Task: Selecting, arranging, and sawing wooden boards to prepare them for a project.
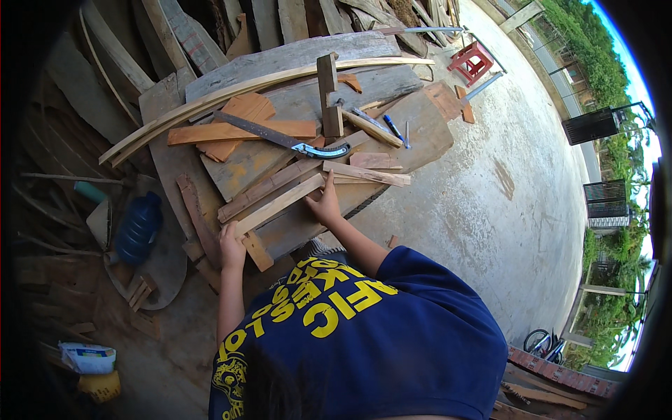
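A pale wooden strip lies slantwise at the near side of the plank table. My left hand is closed round its left end. Near the other end, my right hand grips the strip with a finger stretched along its top, where a second pale strip meets it at an angle. Just beyond runs a rougher brown wooden bar. A short wood block sits beside my left hand. My fingers partly hide both strip ends.
On the table lie a handsaw, a hammer, a blue marker and an upright wooden post. A long curved strip crosses behind. A blue water jug stands left; a red stool stands far right.
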`<state>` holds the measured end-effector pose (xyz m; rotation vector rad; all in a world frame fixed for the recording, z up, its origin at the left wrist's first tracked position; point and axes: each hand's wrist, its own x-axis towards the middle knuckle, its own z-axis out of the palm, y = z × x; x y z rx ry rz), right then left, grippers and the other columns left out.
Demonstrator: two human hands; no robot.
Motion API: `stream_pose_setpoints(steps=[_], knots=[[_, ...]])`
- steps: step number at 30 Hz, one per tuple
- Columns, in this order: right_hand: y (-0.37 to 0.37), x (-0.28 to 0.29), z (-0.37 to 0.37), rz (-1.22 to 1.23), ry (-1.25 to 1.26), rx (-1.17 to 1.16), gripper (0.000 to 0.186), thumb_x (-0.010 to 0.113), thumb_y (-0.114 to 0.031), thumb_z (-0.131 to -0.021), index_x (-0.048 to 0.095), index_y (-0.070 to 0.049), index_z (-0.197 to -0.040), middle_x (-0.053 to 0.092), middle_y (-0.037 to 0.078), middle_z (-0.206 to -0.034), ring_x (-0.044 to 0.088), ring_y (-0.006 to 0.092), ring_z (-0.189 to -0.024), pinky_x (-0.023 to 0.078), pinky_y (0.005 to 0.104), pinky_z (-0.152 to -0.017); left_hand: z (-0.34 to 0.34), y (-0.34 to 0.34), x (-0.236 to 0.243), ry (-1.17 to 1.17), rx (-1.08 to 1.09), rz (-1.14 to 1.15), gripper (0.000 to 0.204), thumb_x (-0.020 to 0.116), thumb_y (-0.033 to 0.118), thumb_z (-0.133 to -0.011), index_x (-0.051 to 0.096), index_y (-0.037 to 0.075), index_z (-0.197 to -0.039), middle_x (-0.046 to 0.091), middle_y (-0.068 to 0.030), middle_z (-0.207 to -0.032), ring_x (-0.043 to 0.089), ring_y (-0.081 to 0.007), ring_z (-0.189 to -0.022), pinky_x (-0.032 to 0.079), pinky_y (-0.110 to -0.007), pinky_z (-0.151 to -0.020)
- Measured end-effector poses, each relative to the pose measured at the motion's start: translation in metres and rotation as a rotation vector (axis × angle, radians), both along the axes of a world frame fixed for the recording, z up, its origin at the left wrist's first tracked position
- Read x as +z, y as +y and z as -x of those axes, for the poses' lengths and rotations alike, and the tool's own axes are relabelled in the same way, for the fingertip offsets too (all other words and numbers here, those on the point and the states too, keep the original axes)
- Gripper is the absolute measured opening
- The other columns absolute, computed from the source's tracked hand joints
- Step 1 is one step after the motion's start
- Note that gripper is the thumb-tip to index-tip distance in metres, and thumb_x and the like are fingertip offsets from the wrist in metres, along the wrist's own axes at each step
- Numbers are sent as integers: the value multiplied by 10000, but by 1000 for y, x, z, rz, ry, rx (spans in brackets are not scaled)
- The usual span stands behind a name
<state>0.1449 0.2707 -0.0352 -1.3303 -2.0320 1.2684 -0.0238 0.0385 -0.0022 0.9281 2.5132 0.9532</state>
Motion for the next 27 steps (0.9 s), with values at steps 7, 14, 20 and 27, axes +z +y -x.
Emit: stream_pose_setpoints(steps=[7, 14, 20, 27], knots=[[8, -9, -3, 239, 236, -57, 688, 707, -128, -704, 389, 4, -1300, 531, 190, -1154, 523, 270, -1079, 429, 339, -916, 0, 1, -3, -69, 32, 11, 461, 657, -77, -658, 564, 8, -1101, 547, -174, -1115, 509, -354, -1056, 427, -396, -904], [20, -27, 6, 326, 483, -281, 401, 644, -71, -816, 477, -12, -1176, 591, 109, -995, 576, 162, -831, 475, 280, -725, -5, 5, -5, -77, 90, -11, 475, 702, -50, -641, 572, 24, -1092, 530, -160, -1114, 520, -343, -1034, 431, -378, -902], [27, -26, 5, 477, 481, -273, 365, 652, -72, -821, 490, -5, -1141, 615, 103, -922, 592, 162, -795, 486, 286, -672, -9, 4, -5, -70, 148, 17, 572, 743, 0, -638, 524, 55, -1163, 513, -176, -1131, 515, -355, -1037, 427, -402, -907], [25, -26, 1, 275, 278, -148, 474, 680, -192, -804, 465, 1, -1181, 617, 128, -927, 594, 204, -837, 476, 315, -729, -24, 10, -13, -227, 228, -49, 923, 828, 134, -605, 290, 81, -1353, 437, -215, -1272, 438, -364, -1176, 370, -420, -992]])
